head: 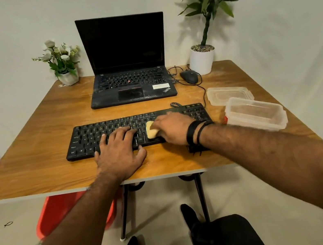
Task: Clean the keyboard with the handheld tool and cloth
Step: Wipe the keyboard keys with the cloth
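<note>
A black keyboard (86,140) lies across the middle of the wooden table (34,166). My left hand (120,151) rests flat on its middle keys, fingers spread and straight. My right hand (170,129) grips a small yellow cloth (150,130) and holds it against the keys just right of the left hand. Only the cloth's left part shows past the fingers. A dark object (197,149) lies on the table under my right wrist, mostly hidden.
An open black laptop (130,78) stands behind the keyboard. A wired mouse (189,76) and a white plant pot (202,59) are at the back right, a flower pot (68,77) at the back left. A clear plastic box (256,113) and its lid (229,94) lie right of the keyboard.
</note>
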